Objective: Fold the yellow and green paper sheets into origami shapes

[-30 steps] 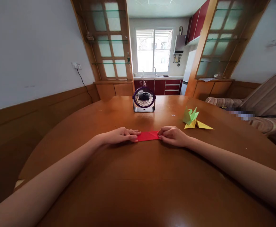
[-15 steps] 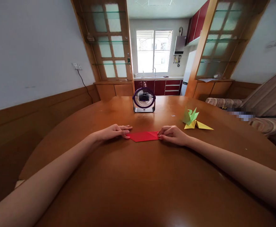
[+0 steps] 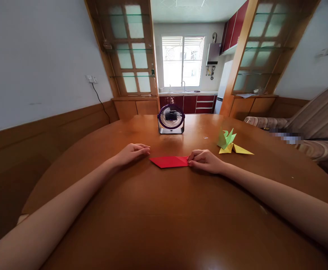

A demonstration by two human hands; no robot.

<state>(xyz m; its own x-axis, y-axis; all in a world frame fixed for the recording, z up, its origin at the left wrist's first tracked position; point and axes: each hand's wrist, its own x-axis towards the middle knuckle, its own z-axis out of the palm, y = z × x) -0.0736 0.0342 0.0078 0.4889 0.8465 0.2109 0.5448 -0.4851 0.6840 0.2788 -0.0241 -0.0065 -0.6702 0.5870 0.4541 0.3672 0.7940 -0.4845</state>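
A folded piece of red origami paper (image 3: 169,162) lies flat on the brown table, its left end coming to a slanted point. My right hand (image 3: 205,161) grips the paper's right end, fingertips and thumb closed over it. To the left of the pointed end, my left hand (image 3: 133,152) is lifted off the paper, its fingers stretched out and holding nothing. The part of the paper under my right fingers is hidden.
Beyond the paper stands a small purple desk fan (image 3: 171,119). Right of my right hand sit a green folded paper figure (image 3: 226,138) and a yellow one (image 3: 241,149). The wooden table (image 3: 158,217) has a rounded edge; a striped sofa (image 3: 318,116) is at the right.
My left hand has come off the left tip of the red paper and moved left and slightly away, baring that tip. My right hand has kept its hold.
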